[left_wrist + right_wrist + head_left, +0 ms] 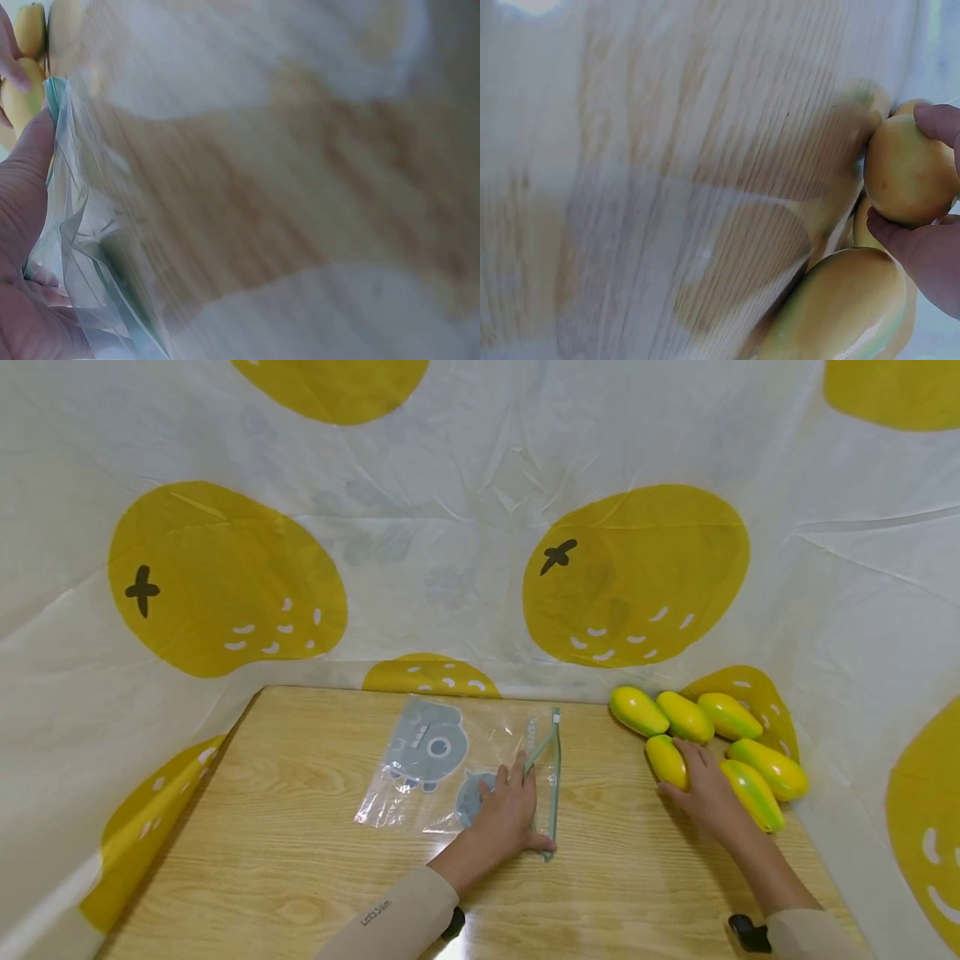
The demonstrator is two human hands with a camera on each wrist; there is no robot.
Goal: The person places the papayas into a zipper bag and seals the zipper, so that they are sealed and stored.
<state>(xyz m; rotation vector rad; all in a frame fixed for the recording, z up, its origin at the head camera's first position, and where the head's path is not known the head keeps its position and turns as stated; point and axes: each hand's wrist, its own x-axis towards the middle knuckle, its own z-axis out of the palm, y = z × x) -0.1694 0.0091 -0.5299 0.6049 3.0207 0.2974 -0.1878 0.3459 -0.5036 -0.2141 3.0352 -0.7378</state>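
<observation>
A clear zip bag (495, 735) with grey-blue cartoon prints lies flat on the table, its green zip edge facing right. My left hand (504, 810) is spread at its mouth, fingers toward the upper strip and thumb by the lower corner. The two green strips part around this hand. In the left wrist view, the thumb (34, 146) lies along the green edge and clear film covers some fingers. My right hand (705, 785) grips a yellow-green mango (664, 762) between thumb and fingers. Seen from the right wrist, that mango (911, 172) sits close over others.
Several more mangoes (768, 768) cluster around the right hand at the table's back right corner. The wood-grain table (300, 860) is bordered at the back and sides by a white sheet (435, 568) printed with large yellow fruit.
</observation>
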